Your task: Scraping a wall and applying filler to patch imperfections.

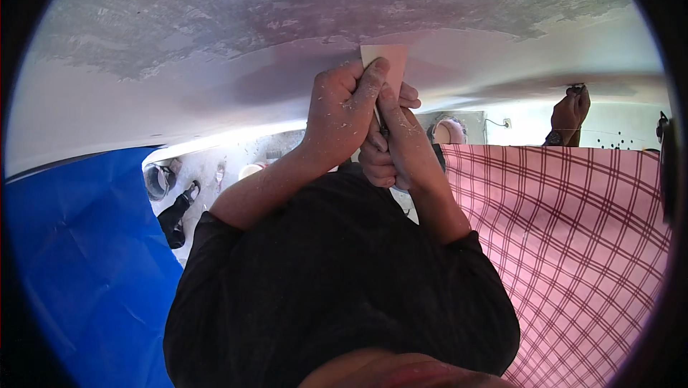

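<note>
A pale cream, flat rectangular piece (395, 65) stands between my two hands, its top edge at the wall surface (265, 8). I cannot make out whether it is a card, folded paper or a blade. My left hand (345, 105) is closed on its left side, thumb pressed flat on the face. Below and to the right, my right hand (398, 141) is closed too, its thumb on the lower part of the piece and its fingers curled underneath. A small dark bit shows between the hands. Pale dust and specks cover both hands.
Blue sheeting (79, 259) hangs at left, pink checked cloth (573, 245) at right. Another person's hand (570, 112) touches the wall at far right. Below lie a bucket (159, 180), a round pale container (450, 131) and another person's shod foot (192, 191).
</note>
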{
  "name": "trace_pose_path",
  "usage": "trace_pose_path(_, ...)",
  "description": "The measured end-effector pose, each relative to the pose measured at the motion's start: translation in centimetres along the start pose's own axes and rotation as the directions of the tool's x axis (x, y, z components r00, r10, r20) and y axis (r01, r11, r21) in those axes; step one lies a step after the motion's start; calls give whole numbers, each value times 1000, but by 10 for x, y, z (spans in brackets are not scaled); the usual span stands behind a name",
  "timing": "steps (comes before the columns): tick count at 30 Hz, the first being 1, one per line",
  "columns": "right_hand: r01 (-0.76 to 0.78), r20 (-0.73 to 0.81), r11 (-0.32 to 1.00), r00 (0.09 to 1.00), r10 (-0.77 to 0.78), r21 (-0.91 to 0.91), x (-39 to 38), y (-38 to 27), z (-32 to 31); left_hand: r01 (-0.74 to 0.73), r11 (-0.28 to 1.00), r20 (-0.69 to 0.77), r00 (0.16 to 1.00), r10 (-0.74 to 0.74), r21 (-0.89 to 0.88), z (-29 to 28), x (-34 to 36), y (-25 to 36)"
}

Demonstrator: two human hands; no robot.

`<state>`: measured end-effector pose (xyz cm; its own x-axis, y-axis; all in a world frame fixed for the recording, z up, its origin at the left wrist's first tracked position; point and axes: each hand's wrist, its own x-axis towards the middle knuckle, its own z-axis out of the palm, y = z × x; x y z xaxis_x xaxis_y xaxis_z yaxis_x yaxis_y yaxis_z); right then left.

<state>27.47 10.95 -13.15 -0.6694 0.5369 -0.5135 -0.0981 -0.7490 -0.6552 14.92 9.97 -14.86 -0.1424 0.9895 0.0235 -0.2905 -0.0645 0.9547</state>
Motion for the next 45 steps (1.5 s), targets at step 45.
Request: trace_pose_path(45, -204, 277, 946, 922, 272, -250, 20, -7, -9, -67, 998, -326, 943, 60, -10, -4, -34, 5)
